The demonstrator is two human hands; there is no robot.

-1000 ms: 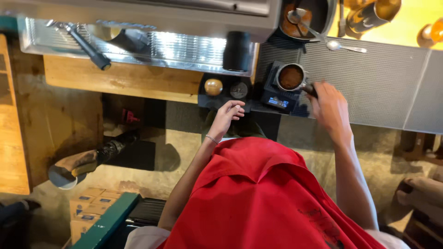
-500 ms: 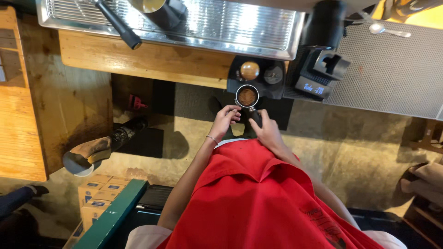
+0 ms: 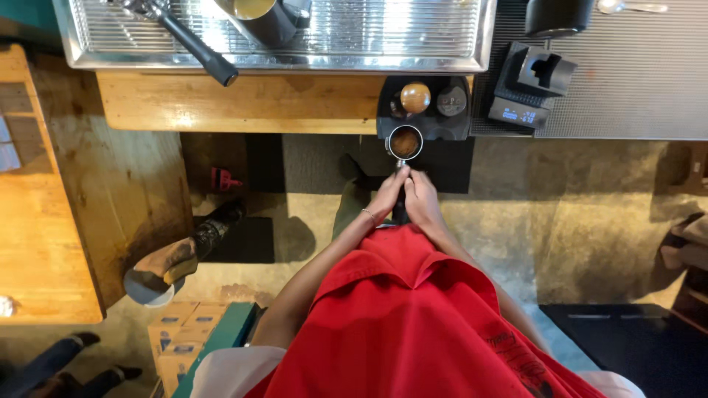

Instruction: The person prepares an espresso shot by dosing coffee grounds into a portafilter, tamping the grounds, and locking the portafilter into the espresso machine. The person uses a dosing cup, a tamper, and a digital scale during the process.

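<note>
A metal portafilter (image 3: 405, 143) filled with brown ground coffee rests at the front edge of a black tamping mat (image 3: 425, 125). My left hand (image 3: 389, 193) and my right hand (image 3: 422, 199) both wrap its black handle, held out in front of my red apron. On the mat behind the basket stand a wooden-topped tamper (image 3: 415, 96) and a dark round tool (image 3: 451, 101).
A small black scale (image 3: 532, 86) sits on the ribbed grey counter at right. The steel drip tray (image 3: 295, 33) of an espresso machine with a second portafilter handle (image 3: 195, 50) runs along the back. A wooden bench (image 3: 44, 199) and cardboard boxes (image 3: 177, 339) lie left.
The portafilter has moved from the scale leftward to the tamping mat's front edge. My left hand has joined the right on the handle, and the view has shifted.
</note>
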